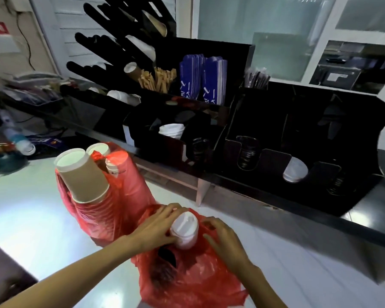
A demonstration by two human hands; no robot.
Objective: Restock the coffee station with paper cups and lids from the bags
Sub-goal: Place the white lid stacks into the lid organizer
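Note:
A stack of white lids [184, 230] sticks up out of the near red plastic bag [187, 278] on the white counter. My left hand [157, 225] grips the stack from the left, fingers curled round its top. My right hand [225, 238] pinches the red bag's edge just right of the stack. Dark lids lie deeper in that bag. Behind it, a second red bag [111, 201] holds stacks of brown paper cups [82, 174], bottoms up. The black lid organiser [298, 152] at the back holds white lids [295, 170] in one slot.
A black slanted cup dispenser rack [111, 47] stands at the back left with a few cups. Wooden stirrers [158, 80], blue sleeves [202, 78] and wrapped straws [257, 77] fill the organiser's top. Clutter and a bottle [16, 134] lie on the far left.

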